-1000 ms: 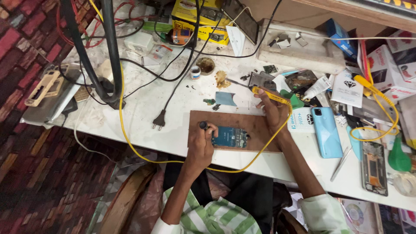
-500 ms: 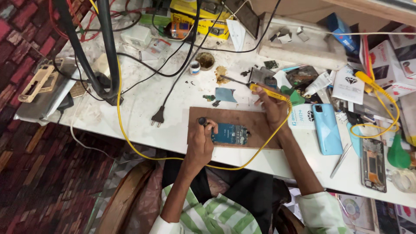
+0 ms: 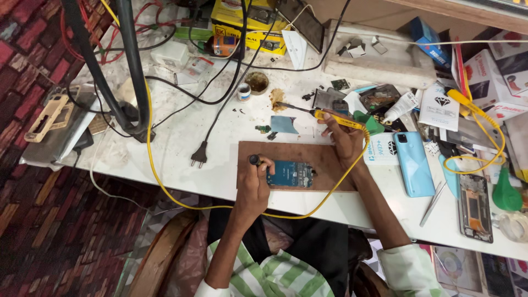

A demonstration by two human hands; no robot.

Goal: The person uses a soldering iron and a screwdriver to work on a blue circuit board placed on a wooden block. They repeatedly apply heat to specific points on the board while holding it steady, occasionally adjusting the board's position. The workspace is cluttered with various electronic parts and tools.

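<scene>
Left hand and right hand gripping.

Bright, even overhead light, white worktop nearly washed out, soft short shadows under cables and hands, sharp centre, slight wide-angle stretch at edges, dimmer red floor on the left.

The left hand covers the left edge of the blue circuit board and most of the dark-tipped tool it holds. The right hand hides the soldering iron grip. At lower right, a disc runs off the frame. Small parts near centre top, perhaps chips, are too tiny to identify.
</scene>
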